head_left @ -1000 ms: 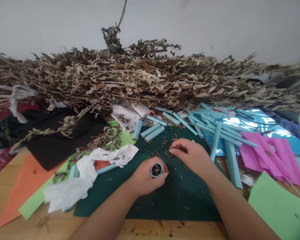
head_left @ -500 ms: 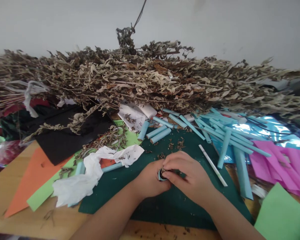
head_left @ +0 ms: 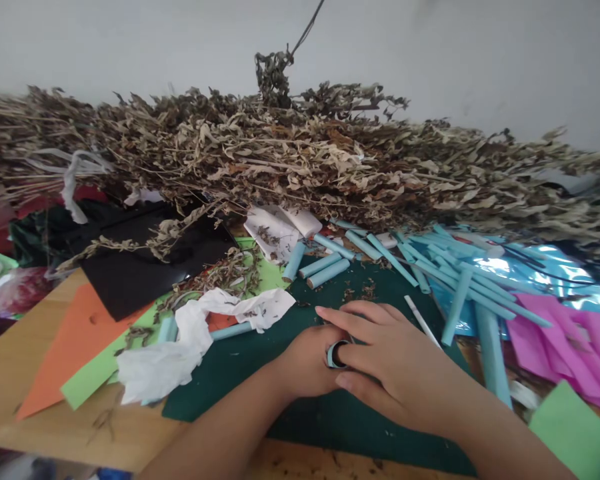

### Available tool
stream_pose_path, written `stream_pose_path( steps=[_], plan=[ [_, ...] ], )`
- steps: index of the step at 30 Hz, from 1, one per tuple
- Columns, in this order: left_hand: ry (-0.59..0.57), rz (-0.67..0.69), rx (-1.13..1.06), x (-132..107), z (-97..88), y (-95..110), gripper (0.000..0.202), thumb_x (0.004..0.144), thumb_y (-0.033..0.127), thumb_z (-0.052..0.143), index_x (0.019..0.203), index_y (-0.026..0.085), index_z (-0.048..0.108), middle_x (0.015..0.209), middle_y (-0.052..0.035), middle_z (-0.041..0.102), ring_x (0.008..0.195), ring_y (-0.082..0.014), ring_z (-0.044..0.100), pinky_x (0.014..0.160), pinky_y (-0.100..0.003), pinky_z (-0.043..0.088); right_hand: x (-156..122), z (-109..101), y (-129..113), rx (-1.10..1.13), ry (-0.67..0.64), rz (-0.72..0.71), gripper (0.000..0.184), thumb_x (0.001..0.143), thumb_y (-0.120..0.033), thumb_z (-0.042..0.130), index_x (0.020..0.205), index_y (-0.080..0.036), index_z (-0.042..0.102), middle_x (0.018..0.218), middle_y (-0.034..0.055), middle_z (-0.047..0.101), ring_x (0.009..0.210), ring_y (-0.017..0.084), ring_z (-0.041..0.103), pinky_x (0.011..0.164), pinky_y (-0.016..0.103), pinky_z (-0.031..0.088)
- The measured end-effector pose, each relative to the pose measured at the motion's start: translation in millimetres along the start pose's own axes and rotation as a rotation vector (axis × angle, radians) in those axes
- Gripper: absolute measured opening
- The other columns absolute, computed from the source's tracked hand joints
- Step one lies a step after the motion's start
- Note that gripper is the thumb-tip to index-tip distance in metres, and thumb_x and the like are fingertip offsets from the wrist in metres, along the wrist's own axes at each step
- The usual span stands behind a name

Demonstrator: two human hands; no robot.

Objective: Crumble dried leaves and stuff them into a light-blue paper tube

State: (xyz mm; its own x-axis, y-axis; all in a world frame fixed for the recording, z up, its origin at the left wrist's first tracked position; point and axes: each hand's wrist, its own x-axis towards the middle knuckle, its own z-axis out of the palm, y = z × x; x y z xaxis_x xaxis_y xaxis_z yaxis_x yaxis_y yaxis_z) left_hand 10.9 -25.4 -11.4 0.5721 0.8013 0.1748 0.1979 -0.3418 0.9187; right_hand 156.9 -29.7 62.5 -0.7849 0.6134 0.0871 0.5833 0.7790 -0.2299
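My left hand (head_left: 305,365) is closed round a light blue paper tube (head_left: 331,357), whose open end faces me; the rest of the tube is hidden in the fist. Over it lies my right hand (head_left: 403,357), fingers spread, one fingertip poking into the tube's mouth and the others resting on or near my left hand. Both hands are above a dark green sheet (head_left: 230,380). Dried leaf crumbs (head_left: 365,291) are scattered on the sheet just beyond them. To the right of my right hand lies a thin white stick (head_left: 421,319), partly hidden by that hand.
A long heap of dried leafy stalks (head_left: 280,160) spans the back. Several blue paper tubes (head_left: 329,273) lie in front of it, with more piled at right (head_left: 457,303). Crumpled white tissue (head_left: 160,370), orange paper (head_left: 75,347), a black sheet (head_left: 125,280) and pink paper (head_left: 545,333) surround the green sheet.
My right hand's fingers have gone from a pinch at the tube's mouth to spread, with one fingertip now in the opening. The view has shifted slightly.
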Motion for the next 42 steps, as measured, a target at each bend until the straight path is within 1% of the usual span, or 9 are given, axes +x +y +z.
stream_pose_path(
  steps=[8,20,23,26,28,32,37,40,42],
  plan=[
    [0.059,-0.076,0.070,-1.1,2.0,-4.2,0.009,0.064,0.021,0.052,0.065,0.016,0.044,0.062,0.0008,0.050,0.055,-0.0100,0.045,0.050,-0.021,0.036,2.9,-32.8,5.1,0.030,-0.061,-0.025,0.025,0.078,-0.023,0.040,0.087,-0.029,0.063,0.128,-0.0027,0.040,0.113,0.025,0.037,0.086,0.046,0.035],
    [0.041,-0.050,-0.012,-3.2,1.7,-8.7,0.016,0.066,0.025,0.055,0.077,0.014,0.050,0.074,-0.0036,0.058,0.068,-0.0147,0.052,0.062,-0.025,0.042,37.2,-41.2,-3.8,0.038,-0.432,0.026,0.022,0.068,-0.019,0.047,0.068,-0.023,0.068,0.127,0.0019,0.040,0.120,0.034,0.026,0.094,0.059,0.018],
    [0.047,-0.061,0.018,-2.6,1.4,-6.9,0.007,0.068,0.018,0.051,0.074,0.015,0.049,0.072,-0.0022,0.057,0.065,-0.0128,0.051,0.061,-0.023,0.041,28.9,-61.8,7.1,0.080,-0.340,0.043,0.027,0.074,-0.022,0.041,0.077,-0.026,0.067,0.124,-0.0015,0.045,0.117,0.027,0.034,0.093,0.047,0.030],
    [0.029,-0.081,0.042,-1.8,0.9,-4.5,0.003,0.068,0.014,0.048,0.069,0.016,0.047,0.071,-0.0010,0.056,0.063,-0.0114,0.050,0.059,-0.022,0.040,9.2,-74.9,34.7,0.087,-0.095,0.309,0.031,0.080,-0.034,0.035,0.079,-0.026,0.064,0.107,0.0016,0.057,0.095,0.021,0.053,0.074,0.034,0.043],
    [0.021,-0.088,0.043,-1.4,0.6,-3.5,0.003,0.067,0.013,0.048,0.068,0.016,0.047,0.070,-0.0007,0.056,0.062,-0.0111,0.050,0.058,-0.022,0.040,-4.5,-67.3,60.2,-0.010,-0.023,0.629,0.033,0.079,-0.041,0.035,0.073,-0.022,0.061,0.079,0.0040,0.062,0.069,0.018,0.057,0.058,0.030,0.042],
    [0.030,-0.076,0.043,-1.2,1.0,-3.0,0.004,0.067,0.013,0.048,0.068,0.017,0.048,0.070,-0.0006,0.055,0.063,-0.0114,0.050,0.060,-0.022,0.040,-22.8,-18.6,103.5,-0.257,-0.302,0.895,0.039,0.079,-0.045,0.032,0.075,-0.017,0.058,0.075,0.0100,0.061,0.071,0.025,0.057,0.054,0.032,0.037],
    [0.032,-0.084,0.027,-1.4,1.9,-1.8,0.003,0.068,0.014,0.047,0.067,0.017,0.046,0.069,-0.0006,0.054,0.063,-0.0112,0.050,0.059,-0.021,0.040,-26.6,27.8,112.6,-0.230,-0.312,0.865,0.030,0.081,-0.037,0.032,0.080,-0.015,0.053,0.078,0.0119,0.061,0.075,0.026,0.058,0.056,0.032,0.037],
    [0.027,-0.083,0.030,-1.4,1.3,-0.9,0.003,0.068,0.015,0.047,0.067,0.017,0.045,0.069,-0.0007,0.054,0.062,-0.0111,0.049,0.058,-0.022,0.039,-22.5,27.5,104.2,-0.173,-0.277,0.820,0.025,0.081,-0.032,0.030,0.078,-0.017,0.050,0.072,0.0089,0.060,0.070,0.023,0.058,0.057,0.033,0.038],
    [0.027,-0.088,0.033,-1.4,0.8,-1.0,0.003,0.068,0.014,0.047,0.067,0.017,0.045,0.069,-0.0006,0.054,0.062,-0.0110,0.049,0.059,-0.022,0.039,-18.2,17.0,94.7,0.061,-0.108,0.765,0.020,0.081,-0.031,0.032,0.077,-0.019,0.047,0.072,0.0068,0.058,0.071,0.021,0.057,0.061,0.033,0.040]
  ],
)
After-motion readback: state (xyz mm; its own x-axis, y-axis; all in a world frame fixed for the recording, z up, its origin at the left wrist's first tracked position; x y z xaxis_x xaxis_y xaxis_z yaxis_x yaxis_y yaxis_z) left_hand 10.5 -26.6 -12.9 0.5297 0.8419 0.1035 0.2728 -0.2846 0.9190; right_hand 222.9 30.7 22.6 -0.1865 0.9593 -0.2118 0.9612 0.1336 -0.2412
